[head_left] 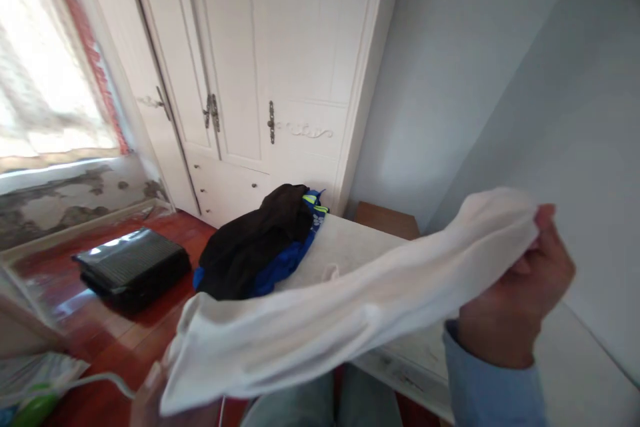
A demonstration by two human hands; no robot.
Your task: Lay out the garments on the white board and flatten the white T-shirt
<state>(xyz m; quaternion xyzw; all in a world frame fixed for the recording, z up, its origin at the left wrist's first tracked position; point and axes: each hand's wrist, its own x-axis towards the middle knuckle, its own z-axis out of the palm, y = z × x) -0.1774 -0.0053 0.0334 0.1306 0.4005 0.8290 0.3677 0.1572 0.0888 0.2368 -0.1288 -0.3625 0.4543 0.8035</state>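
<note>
A long white cloth (320, 327) stretches across the front of the view, slanting up to the right; its exact kind does not show. At its upper right end, my right hand (525, 287) pinches the edge between thumb and fingers. My left hand (155, 393) grips the lower left end, with most of its fingers hidden behind the fabric. Between the two hands the cloth hangs in the air with soft lengthwise folds, above a white tabletop (340, 247).
Dark and blue clothes (260, 240) lie heaped on the tabletop's far left. A black case (135, 267) rests on the red floor (115, 340). Behind stands a white wardrobe (305, 47); a brown box (385, 219) sits by the grey wall. A white cable (107, 379) runs at lower left.
</note>
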